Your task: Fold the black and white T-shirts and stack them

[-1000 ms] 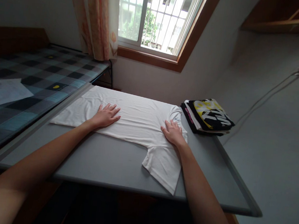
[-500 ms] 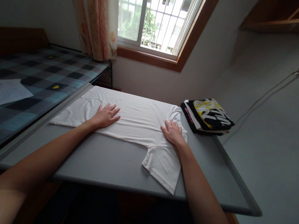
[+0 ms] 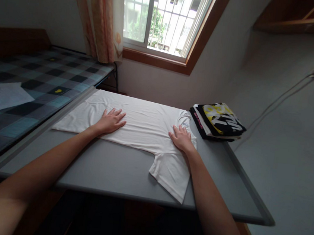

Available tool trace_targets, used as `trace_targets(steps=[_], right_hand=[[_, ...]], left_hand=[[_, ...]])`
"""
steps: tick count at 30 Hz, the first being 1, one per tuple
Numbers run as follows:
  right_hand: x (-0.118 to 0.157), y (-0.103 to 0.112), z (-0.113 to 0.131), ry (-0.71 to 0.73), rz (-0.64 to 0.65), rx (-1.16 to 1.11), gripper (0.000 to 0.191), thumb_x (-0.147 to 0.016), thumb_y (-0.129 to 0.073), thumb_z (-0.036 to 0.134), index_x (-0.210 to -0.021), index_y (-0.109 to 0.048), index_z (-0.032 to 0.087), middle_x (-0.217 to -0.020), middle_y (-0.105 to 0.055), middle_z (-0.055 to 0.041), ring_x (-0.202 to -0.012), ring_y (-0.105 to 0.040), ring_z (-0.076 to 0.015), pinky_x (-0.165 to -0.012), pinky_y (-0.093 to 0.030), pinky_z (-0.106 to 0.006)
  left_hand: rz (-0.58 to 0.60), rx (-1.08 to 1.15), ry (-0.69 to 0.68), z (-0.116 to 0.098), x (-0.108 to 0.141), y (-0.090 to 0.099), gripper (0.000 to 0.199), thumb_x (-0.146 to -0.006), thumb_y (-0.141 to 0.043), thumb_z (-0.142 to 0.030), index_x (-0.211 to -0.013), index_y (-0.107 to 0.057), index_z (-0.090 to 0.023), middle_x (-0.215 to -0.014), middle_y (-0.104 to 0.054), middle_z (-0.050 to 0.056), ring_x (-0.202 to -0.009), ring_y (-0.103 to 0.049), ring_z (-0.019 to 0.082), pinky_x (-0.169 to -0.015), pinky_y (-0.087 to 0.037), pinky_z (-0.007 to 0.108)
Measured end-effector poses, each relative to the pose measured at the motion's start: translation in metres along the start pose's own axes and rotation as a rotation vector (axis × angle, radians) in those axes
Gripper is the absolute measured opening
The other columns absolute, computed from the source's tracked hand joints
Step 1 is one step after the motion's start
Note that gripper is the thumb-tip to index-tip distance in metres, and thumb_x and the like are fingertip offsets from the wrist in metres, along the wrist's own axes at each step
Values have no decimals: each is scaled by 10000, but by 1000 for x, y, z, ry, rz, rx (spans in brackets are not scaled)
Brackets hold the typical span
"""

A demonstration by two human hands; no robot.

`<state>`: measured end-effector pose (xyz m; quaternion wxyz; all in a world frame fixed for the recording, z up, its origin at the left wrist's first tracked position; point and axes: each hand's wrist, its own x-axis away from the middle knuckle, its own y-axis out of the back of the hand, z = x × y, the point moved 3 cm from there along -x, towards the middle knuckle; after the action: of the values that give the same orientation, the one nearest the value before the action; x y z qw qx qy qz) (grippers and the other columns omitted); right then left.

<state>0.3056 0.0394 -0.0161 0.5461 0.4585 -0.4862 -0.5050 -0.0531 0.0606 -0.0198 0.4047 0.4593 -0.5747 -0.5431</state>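
A white T-shirt [image 3: 142,125] lies flat across the grey table [image 3: 106,168], its collar to the right and its hem to the left. One short sleeve points toward me near the front edge; the far part of the shirt reaches the table's back edge. My left hand [image 3: 111,121] rests palm down on the body of the shirt, fingers spread. Flat on the cloth just below the collar is my right hand [image 3: 181,138], its fingers also apart. Light wrinkles run through the fabric between the two hands.
A stack of folded clothes [image 3: 218,120], mostly black with a printed top one, sits at the table's back right. Left of the table is a bed with a checked mattress [image 3: 66,72] and a paper sheet [image 3: 3,97]. Cables [image 3: 282,95] hang along the right wall.
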Motion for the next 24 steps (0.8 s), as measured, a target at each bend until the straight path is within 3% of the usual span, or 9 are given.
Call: trace_targets(steps=[24], right_hand=[[-2,-4,-2,14,-19,5,627,-1002,-333,514,-1542,-374,196,-1628,-269,-167,-1498,-206,-371,-1168,-218,-562]], left_hand=[[4,-5,-11,0,0,1,628,-1001,-281,-535,-1544,-365,-231,-1632,-273,95,-1498,-205,376,-1166,-151,627]])
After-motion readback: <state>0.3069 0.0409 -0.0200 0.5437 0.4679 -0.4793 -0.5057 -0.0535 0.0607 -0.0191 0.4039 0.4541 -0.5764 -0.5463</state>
